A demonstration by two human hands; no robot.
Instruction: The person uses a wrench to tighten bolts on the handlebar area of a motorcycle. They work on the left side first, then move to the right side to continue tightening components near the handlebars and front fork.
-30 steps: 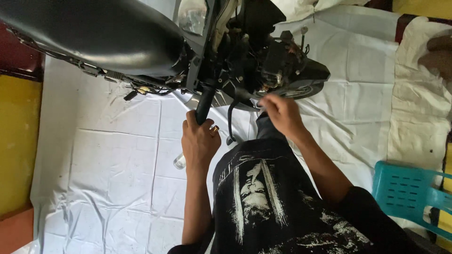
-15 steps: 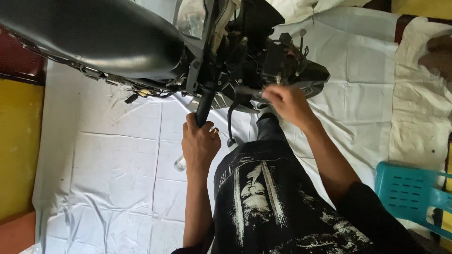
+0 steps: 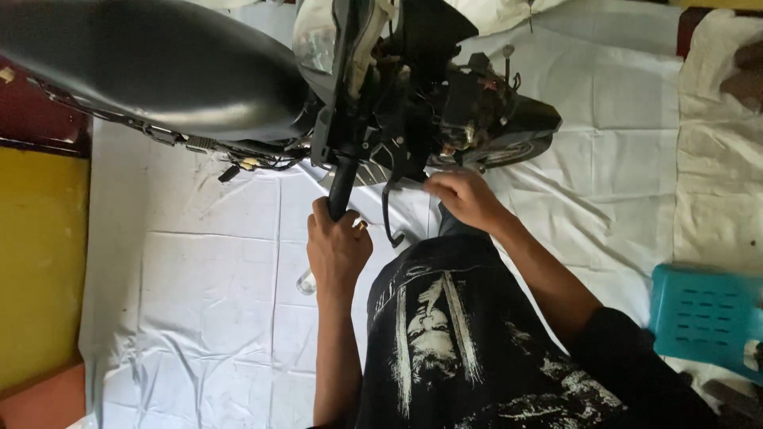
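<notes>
White sheet (image 3: 207, 302) covers the floor, and a black motorcycle (image 3: 238, 79) stands across it at twelve o'clock. Left hand (image 3: 338, 246) is clamped around the handlebar grip (image 3: 342, 187), dead centre. Right hand (image 3: 465, 197) sits at one o'clock from it, fingers curled on the lever (image 3: 389, 210) area; how firmly, I can't tell. Teal stool (image 3: 703, 318) waits at four o'clock.

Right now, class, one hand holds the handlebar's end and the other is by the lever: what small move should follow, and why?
Probably bring the right hand onto the brake lever beside it. The left hand already has a grip on the handlebar grip, steadying the motorcycle, while the right hand's fingers hover near the lever's mount.
</notes>
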